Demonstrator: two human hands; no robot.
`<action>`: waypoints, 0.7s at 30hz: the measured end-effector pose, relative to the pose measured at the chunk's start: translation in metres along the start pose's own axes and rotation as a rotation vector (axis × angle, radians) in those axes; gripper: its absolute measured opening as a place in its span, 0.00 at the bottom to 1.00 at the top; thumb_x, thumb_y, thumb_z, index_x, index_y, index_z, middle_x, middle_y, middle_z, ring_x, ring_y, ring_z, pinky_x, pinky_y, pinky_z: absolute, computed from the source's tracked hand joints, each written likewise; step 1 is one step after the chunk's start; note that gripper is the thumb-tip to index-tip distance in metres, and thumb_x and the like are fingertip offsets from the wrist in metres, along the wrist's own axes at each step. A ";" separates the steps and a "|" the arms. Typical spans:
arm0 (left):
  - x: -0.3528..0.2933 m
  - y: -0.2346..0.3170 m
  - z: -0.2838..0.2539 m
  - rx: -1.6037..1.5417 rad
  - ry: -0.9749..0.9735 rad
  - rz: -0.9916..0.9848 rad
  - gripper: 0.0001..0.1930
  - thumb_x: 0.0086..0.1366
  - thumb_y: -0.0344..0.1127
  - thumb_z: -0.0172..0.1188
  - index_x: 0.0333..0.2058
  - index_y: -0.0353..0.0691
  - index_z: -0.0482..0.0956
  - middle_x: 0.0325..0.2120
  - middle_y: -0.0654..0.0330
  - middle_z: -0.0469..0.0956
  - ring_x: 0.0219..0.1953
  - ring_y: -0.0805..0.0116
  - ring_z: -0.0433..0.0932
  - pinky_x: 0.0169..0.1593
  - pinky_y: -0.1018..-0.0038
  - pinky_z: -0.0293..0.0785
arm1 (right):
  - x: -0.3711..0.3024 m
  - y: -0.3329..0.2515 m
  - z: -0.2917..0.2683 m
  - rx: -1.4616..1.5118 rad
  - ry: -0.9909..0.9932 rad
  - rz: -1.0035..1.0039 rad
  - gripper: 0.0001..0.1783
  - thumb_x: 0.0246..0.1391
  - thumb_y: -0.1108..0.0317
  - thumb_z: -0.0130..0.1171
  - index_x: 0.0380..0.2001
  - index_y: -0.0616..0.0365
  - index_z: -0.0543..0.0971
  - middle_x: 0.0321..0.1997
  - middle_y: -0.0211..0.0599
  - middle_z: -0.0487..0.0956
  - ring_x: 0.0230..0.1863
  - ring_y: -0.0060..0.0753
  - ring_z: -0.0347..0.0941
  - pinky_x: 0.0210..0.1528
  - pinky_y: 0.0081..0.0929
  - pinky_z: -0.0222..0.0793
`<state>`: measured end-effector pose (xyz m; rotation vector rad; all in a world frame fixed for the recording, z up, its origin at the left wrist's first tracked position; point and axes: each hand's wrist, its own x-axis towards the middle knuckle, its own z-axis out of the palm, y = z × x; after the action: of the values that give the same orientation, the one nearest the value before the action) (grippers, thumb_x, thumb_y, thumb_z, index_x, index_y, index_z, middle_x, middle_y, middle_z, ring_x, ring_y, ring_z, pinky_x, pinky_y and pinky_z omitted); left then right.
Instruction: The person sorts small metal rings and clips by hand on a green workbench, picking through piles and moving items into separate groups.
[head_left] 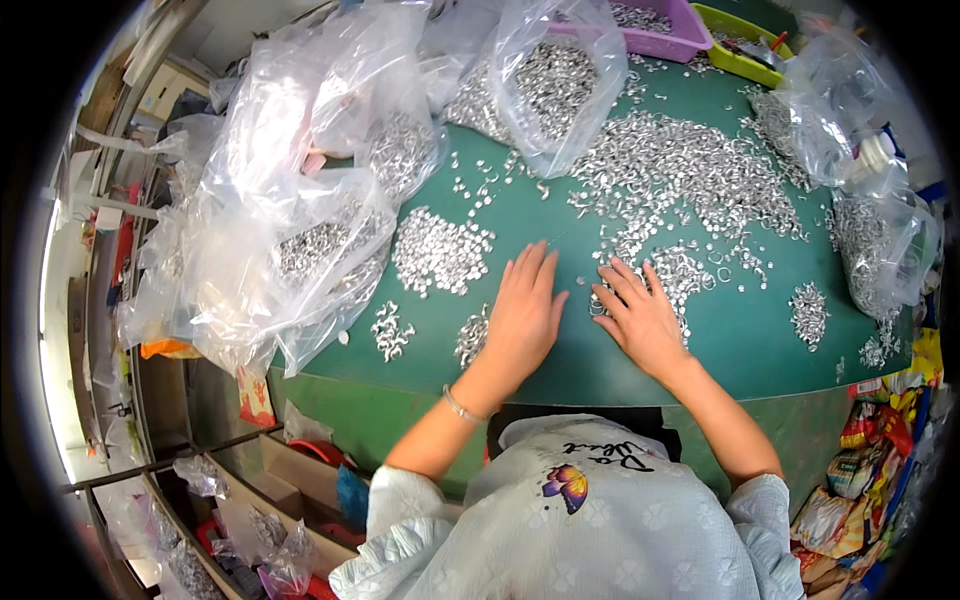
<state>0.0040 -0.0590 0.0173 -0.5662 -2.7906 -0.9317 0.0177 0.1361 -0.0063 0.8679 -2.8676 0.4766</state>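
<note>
My left hand (525,308) lies palm down on the green tabletop (570,365), fingers stretched out and nothing visible in them. A small heap of silvery metal pieces (470,337) shows beside its wrist, and a pile of small flat silvery pieces (440,252) spreads to its left. My right hand (640,318) is also palm down, fingers spread, at the near edge of a cluster of silvery pieces (684,272). Whatever lies under its palm is hidden. Beyond it spreads a large heap of small curved metal pieces (710,180).
Clear plastic bags of metal pieces (320,240) crowd the left side; another bag (555,90) stands at the back. A purple tray (680,35) and a yellow-green tray (740,62) sit at the far edge. Further bags (870,245) line the right, near a small heap (808,315).
</note>
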 end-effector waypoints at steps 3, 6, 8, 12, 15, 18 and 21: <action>0.053 -0.015 0.029 0.132 -0.007 0.039 0.27 0.58 0.33 0.56 0.55 0.30 0.59 0.56 0.41 0.59 0.58 0.43 0.58 0.60 0.50 0.54 | -0.005 0.023 -0.005 -0.041 0.053 0.043 0.18 0.51 0.62 0.56 0.45 0.56 0.74 0.53 0.36 0.69 0.62 0.40 0.56 0.63 0.42 0.49; 0.091 -0.019 0.054 0.194 -0.047 -0.017 0.29 0.61 0.38 0.53 0.56 0.30 0.57 0.57 0.39 0.56 0.60 0.39 0.54 0.60 0.50 0.52 | -0.009 0.059 -0.015 -0.066 0.076 0.068 0.18 0.50 0.62 0.57 0.44 0.55 0.74 0.54 0.37 0.69 0.62 0.42 0.56 0.63 0.43 0.49; 0.103 -0.016 0.072 0.233 -0.081 -0.045 0.29 0.62 0.41 0.51 0.57 0.31 0.57 0.58 0.40 0.54 0.60 0.38 0.52 0.60 0.46 0.49 | -0.012 0.079 -0.028 0.035 0.117 0.064 0.19 0.49 0.61 0.58 0.45 0.54 0.74 0.54 0.38 0.69 0.62 0.45 0.56 0.63 0.45 0.49; 0.132 0.003 0.096 0.198 0.046 0.052 0.28 0.61 0.43 0.52 0.56 0.34 0.60 0.58 0.43 0.55 0.57 0.38 0.55 0.58 0.41 0.47 | 0.030 0.117 -0.044 0.088 0.344 0.200 0.22 0.50 0.56 0.57 0.48 0.53 0.73 0.57 0.42 0.66 0.63 0.50 0.54 0.62 0.50 0.46; 0.164 0.011 0.112 0.233 0.031 0.011 0.26 0.61 0.40 0.51 0.56 0.35 0.61 0.58 0.44 0.55 0.58 0.36 0.54 0.58 0.40 0.47 | 0.071 0.136 -0.027 -0.016 0.293 0.257 0.25 0.53 0.52 0.52 0.51 0.55 0.70 0.59 0.45 0.64 0.63 0.52 0.53 0.63 0.50 0.45; 0.155 0.006 0.110 0.217 -0.010 0.123 0.24 0.60 0.33 0.50 0.56 0.35 0.62 0.57 0.46 0.57 0.58 0.37 0.55 0.59 0.45 0.49 | 0.072 0.130 -0.018 -0.066 0.165 0.211 0.29 0.55 0.48 0.48 0.53 0.58 0.68 0.60 0.48 0.62 0.64 0.53 0.52 0.64 0.50 0.44; 0.124 0.001 0.095 0.147 -0.093 0.221 0.23 0.58 0.28 0.50 0.54 0.35 0.63 0.54 0.47 0.61 0.58 0.40 0.55 0.60 0.50 0.51 | 0.047 0.104 -0.023 0.023 0.028 0.128 0.31 0.54 0.50 0.50 0.54 0.62 0.65 0.60 0.49 0.61 0.64 0.53 0.51 0.65 0.48 0.44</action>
<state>-0.1116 0.0373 -0.0262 -0.8924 -2.7719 -0.6662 -0.0789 0.2010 -0.0032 0.6786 -2.9096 0.5316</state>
